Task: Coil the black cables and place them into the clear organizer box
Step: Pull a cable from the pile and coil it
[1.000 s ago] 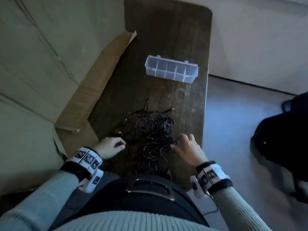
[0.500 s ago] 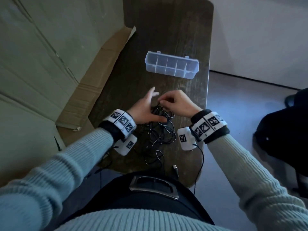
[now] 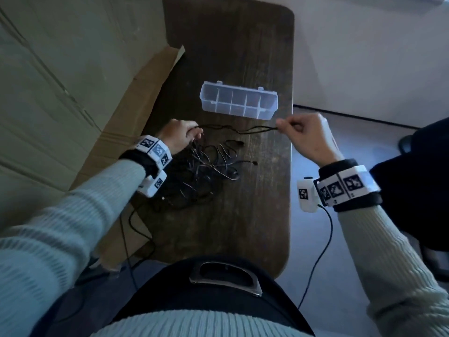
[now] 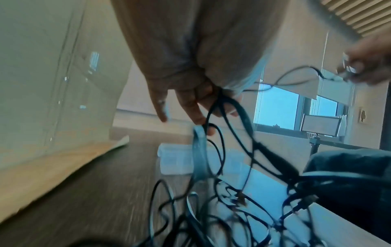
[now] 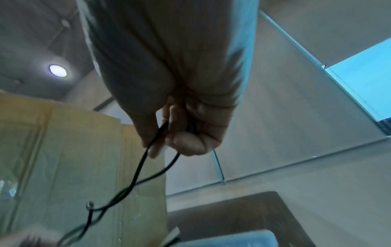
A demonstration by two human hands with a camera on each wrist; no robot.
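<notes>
A tangle of thin black cables [image 3: 206, 171] lies on the dark wooden table [image 3: 243, 57]. One black cable [image 3: 238, 129] is stretched between my two hands, just in front of the clear organizer box [image 3: 239, 100], which stands open with several empty compartments. My left hand [image 3: 181, 136] grips one end of that cable along with strands rising from the tangle [image 4: 222, 150]. My right hand [image 3: 300, 135] pinches the other end between thumb and fingers [image 5: 182, 137] over the table's right edge. The box shows blurred in the left wrist view [image 4: 175, 160].
A flattened cardboard sheet [image 3: 136, 132] leans against the table's left side beside large cardboard boxes [image 3: 60, 81]. A dark bag or seat [image 3: 418, 190] stands on the floor at right. Thin wires hang from my wrist devices. The far half of the table is bare wood.
My hands were together over the tangle half a second ago; now they have drawn apart, left going left and right going right, pulling one cable out straight between them.
</notes>
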